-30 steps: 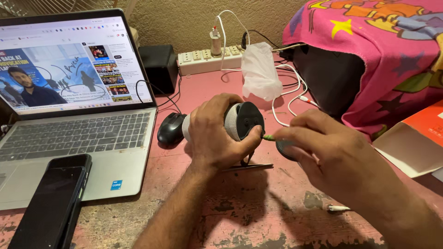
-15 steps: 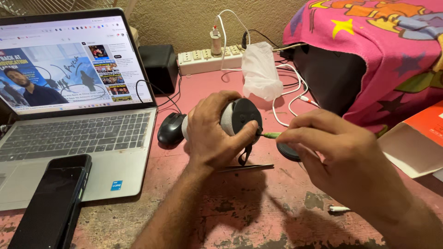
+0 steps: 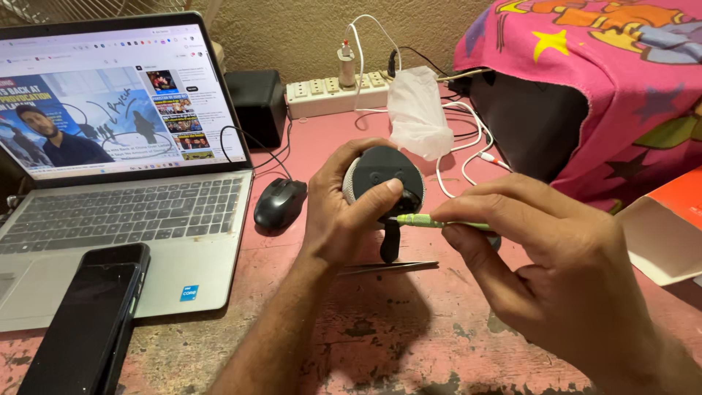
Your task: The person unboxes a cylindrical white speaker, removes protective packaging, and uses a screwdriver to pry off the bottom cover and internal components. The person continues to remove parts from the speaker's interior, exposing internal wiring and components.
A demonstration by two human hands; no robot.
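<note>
Hands meet above a worn pink counter: your left hand has its fingers clamped around a small round speaker, held just above the surface near a black mouse. Your right hand pinches a thin green screwdriver, its tip touching the speaker's dark face. Tweezers lie below; a laptop and phone sit left.
</note>
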